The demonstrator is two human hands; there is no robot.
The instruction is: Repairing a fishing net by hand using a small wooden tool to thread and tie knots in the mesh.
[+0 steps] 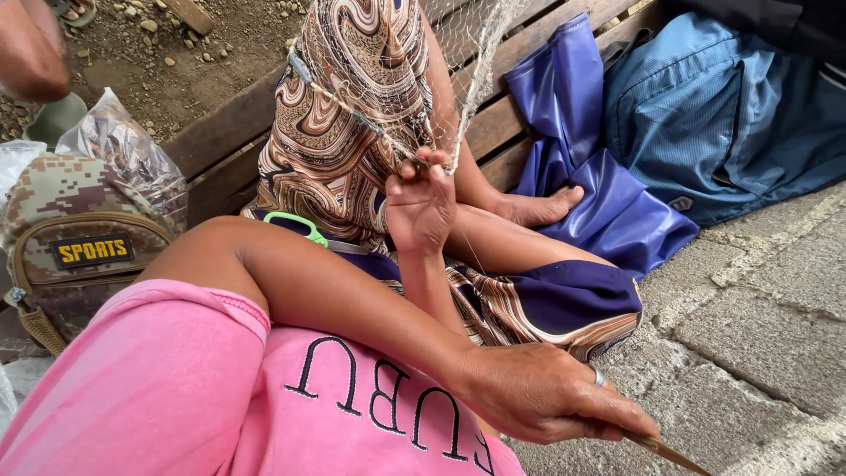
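**A:** Head view. The right hand point(421, 207) is raised at mid-frame, fingers closed in a pinch on the pale fine-mesh fishing net point(480, 53). The net runs up and away over the knee.

**B:** And the left hand point(546, 397)?

**A:** Low at the right, with the arm crossing over from the pink sleeve. It is closed around a thin brown wooden stick point(670, 454), whose tip points to the lower right corner. There is a ring on one finger.

**B:** What is the net lying on?

**A:** It is draped against the brown swirl-patterned cloth point(344, 115) that covers the raised leg. A bare foot point(538, 207) rests just beside a glossy purple-blue sheet point(573, 123).

**B:** What else is around?

**A:** A small green plastic loop point(298, 225) lies at the cloth's lower edge. A blue fabric backpack point(731, 115) leans on the wooden slat bench point(220, 132). A camouflage zip bag point(70, 238) sits far left and grey stone paving point(758, 308) is at the right. Another person's hand point(31, 48) shows in the top left corner, blurred.
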